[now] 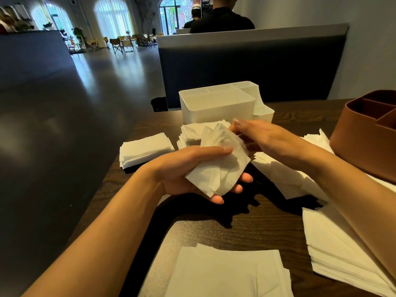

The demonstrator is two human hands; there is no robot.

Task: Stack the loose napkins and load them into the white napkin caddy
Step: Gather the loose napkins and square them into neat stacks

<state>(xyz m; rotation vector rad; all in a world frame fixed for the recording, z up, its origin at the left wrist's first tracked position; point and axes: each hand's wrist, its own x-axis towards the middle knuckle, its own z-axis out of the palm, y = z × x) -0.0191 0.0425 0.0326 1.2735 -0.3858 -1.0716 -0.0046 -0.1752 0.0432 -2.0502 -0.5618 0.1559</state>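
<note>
My left hand [184,168] lies palm up above the dark wooden table [246,230] and holds a loosely folded white napkin [220,166], with its thumb pressed on top. My right hand [259,136] pinches the napkin's far upper edge. Behind both hands stands the white napkin caddy [216,108]; its big front compartment looks empty. Several napkin stacks lie around: a neat stack at the left [145,148], one just before the caddy [192,131], a fanned pile under my right forearm [285,176], a stack at the near right [334,251] and one at the bottom edge [227,273].
A brown divided caddy [364,144] stands at the table's right side. A dark booth back [252,67] rises behind the table, with a person in black sitting beyond it. The table's left edge drops to a dark polished floor [64,125].
</note>
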